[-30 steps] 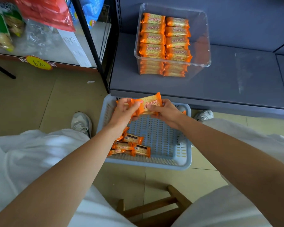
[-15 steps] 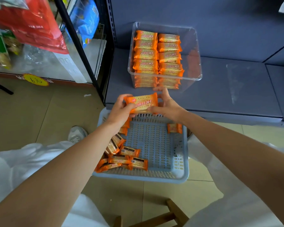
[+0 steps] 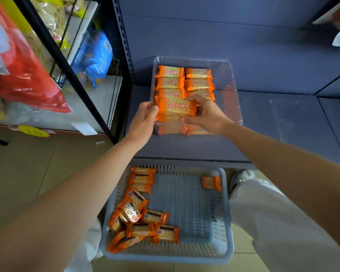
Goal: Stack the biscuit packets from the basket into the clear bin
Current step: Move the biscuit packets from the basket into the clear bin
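Note:
An orange biscuit packet [image 3: 175, 111] is held flat between both hands over the near end of the clear bin [image 3: 227, 79]. My left hand [image 3: 143, 120] grips its left end and my right hand [image 3: 206, 112] pinches its right end. Inside the bin, stacked orange packets [image 3: 170, 78] fill two columns on the left side. Below, the blue slatted basket [image 3: 188, 205] on the floor holds several loose packets [image 3: 137, 213] along its left side and one packet [image 3: 211, 182] at its far right.
The bin stands on a low dark grey shelf [image 3: 283, 124] with bare room to its right. A black-framed rack [image 3: 71, 69] with bagged snacks stands at the left. White trouser legs and a shoe [image 3: 241, 177] flank the basket.
Both hands have carried the packet up and away from the basket to the near end of the clear bin. The view has tilted forward, showing more of the basket.

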Available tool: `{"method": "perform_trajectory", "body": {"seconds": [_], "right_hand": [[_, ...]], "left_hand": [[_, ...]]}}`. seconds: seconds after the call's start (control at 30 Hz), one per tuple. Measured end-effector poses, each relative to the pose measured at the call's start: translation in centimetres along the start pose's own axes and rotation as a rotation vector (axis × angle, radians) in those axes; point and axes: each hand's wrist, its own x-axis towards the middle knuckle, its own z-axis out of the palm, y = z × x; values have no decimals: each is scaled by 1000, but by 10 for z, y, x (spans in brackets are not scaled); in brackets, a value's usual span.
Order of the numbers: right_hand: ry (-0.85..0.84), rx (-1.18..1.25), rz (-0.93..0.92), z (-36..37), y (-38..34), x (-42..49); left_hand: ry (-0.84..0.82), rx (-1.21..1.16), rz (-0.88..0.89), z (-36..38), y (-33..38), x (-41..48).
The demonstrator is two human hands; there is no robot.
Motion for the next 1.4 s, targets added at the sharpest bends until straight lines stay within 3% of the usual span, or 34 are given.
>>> {"method": "perform_trajectory", "body": {"seconds": [0.17,0.37,0.63,1.4], "right_hand": [[128,-141,10,-24,3,65],[239,-240,-18,-26,13,145],[229,-341,-3,-13,31,199],[416,-553,-39,0,34,209]], "left_hand": [[22,465,301,-5,-13,60],[4,770,269,8,-25,112],[-41,792,274,15,-38,137],[-35,868,257,16,-34,148]]}}
